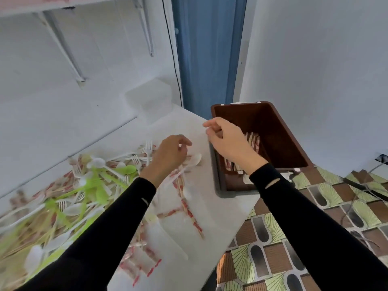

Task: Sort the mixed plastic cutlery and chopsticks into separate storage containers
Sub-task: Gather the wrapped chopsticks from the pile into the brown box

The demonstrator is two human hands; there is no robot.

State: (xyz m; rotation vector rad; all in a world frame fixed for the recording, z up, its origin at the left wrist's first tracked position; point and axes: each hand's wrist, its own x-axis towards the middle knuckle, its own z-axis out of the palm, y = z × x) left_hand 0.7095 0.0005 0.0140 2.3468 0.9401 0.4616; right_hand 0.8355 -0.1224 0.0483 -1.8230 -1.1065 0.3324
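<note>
Nearest, wrapped chopsticks [190, 213] lie on the white table [220, 206], with a heap of green and white cutlery [79, 185] to their left. Farther, the left hand [170, 154] hovers beside a white spoon [195, 159], fingers loosely curled, holding nothing. The right hand [226, 137] hangs over the brown container [294, 143], fingertips together; whether they hold anything I cannot tell. A clear tub [151, 97] stands farthest.

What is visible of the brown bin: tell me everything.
The brown bin is a deep, rectangular, open-topped box of dark, smooth plastic, with a flat rim and small white tabs at its corners. It stands upright at the right edge of the white table. Paper-wrapped chopsticks lie in its near end. The right hand hovers over its left side; whether it touches the bin cannot be told.
</note>
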